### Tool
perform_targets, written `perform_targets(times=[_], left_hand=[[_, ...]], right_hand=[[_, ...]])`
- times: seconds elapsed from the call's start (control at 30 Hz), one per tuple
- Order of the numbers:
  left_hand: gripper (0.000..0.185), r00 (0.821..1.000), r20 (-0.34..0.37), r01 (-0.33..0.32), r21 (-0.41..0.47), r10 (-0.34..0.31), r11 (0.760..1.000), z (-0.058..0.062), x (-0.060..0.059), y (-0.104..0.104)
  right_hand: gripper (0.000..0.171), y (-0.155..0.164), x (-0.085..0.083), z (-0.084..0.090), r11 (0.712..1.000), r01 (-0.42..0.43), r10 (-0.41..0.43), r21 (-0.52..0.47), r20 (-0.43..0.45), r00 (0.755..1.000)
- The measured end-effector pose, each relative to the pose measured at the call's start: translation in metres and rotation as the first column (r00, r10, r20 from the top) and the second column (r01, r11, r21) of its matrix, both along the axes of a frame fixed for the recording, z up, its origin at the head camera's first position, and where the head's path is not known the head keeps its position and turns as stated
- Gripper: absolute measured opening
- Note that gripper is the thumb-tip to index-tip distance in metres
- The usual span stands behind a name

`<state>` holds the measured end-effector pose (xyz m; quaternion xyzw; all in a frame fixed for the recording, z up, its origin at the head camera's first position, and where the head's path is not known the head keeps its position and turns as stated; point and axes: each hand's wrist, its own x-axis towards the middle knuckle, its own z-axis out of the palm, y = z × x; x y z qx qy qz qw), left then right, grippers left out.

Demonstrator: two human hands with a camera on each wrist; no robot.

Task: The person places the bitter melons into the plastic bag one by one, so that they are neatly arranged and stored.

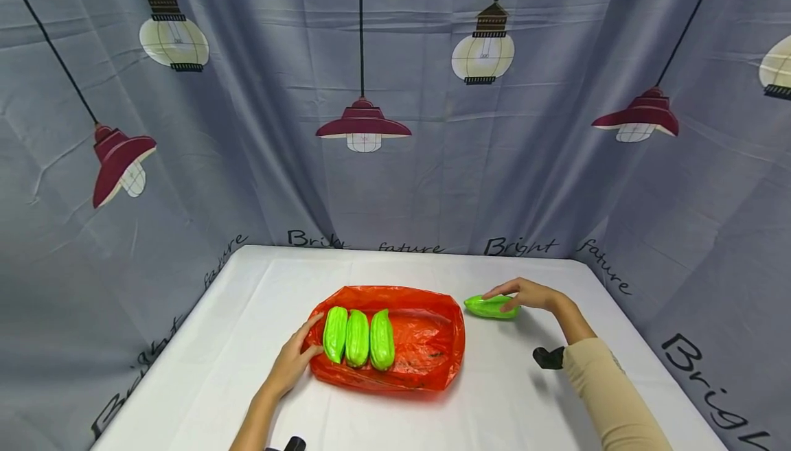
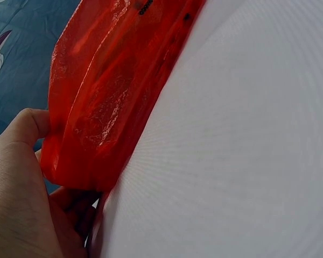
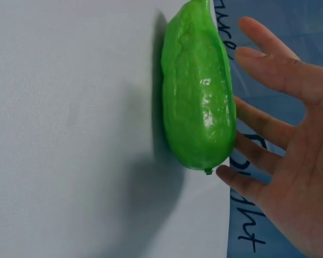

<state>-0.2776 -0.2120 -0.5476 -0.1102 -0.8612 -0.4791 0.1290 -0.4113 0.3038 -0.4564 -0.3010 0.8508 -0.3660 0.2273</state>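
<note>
At the left end of a red plastic bag (image 1: 426,341), spread wide on the white table, my left hand (image 1: 289,362) pinches the rim between thumb and fingers. The left wrist view shows the thumb on the outside of the red film. Three glossy green gourd-like vegetables (image 1: 357,338) lie side by side in the bag's left half. A fourth green gourd-like vegetable (image 3: 199,97) lies on the table to the right of the bag. Over it is my right hand (image 1: 531,294), fingers spread and loosely bent, the fingertips right at its side in the right wrist view.
The white table (image 1: 494,396) extends around the bag on every side. Behind it and along both sides hangs a grey-blue curtain (image 1: 395,190) printed with lamps and lettering. A black wrist device (image 1: 548,357) sticks out from the right wrist near the tan sleeve (image 1: 608,389).
</note>
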Motion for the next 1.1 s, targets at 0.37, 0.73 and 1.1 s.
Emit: perform_targets(times=[0.37,0.73,1.1], left_hand=[[0.062,1.000,0.011,-0.003,-0.005,0.003,1.000,-0.001,0.000,-0.001],[0.062,1.000,0.015,0.000,-0.003,0.000,1.000,-0.002,-0.001,0.000],[0.062,1.000,0.001,0.003,-0.003,-0.003,1.000,-0.001,-0.003,-0.001]], right_hand=[[0.047,0.002,-0.005,-0.011,0.998,0.056,-0.056,0.006,0.067,0.996],[0.058,0.001,-0.012,-0.023,1.000,0.016,-0.015,-0.010,0.099,0.995],[0.063,0.001,-0.011,-0.025,0.995,0.092,-0.094,0.028,0.081,0.992]])
